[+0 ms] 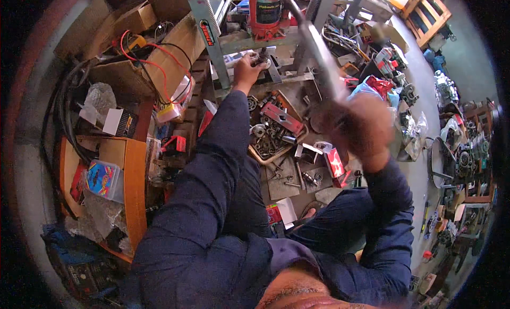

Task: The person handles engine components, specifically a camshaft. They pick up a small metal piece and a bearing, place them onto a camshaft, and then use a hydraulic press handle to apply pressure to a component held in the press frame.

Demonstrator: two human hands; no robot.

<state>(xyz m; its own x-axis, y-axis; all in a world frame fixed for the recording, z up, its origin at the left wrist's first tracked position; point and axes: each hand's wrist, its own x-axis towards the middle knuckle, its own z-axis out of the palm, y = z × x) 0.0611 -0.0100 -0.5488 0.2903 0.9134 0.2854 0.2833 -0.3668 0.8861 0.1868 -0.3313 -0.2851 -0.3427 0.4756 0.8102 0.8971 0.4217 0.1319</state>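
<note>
My right hand (364, 128), smeared by motion, is closed round the near end of a long metal bar (317, 48). The bar runs forward and up, its far end reaching beside a red bottle jack (265, 14) on a grey metal press frame (234, 45). My left hand (249, 69) reaches forward under the jack, fingers closed round a small dark metal part (261, 58). What lies under those fingers is partly hidden.
Below the frame sits a tray (256, 156) of loose metal parts. A cardboard box (125, 75) with red and black cables and a wooden cabinet (135, 187) stand at left. More machine parts (465, 160) crowd the floor at right.
</note>
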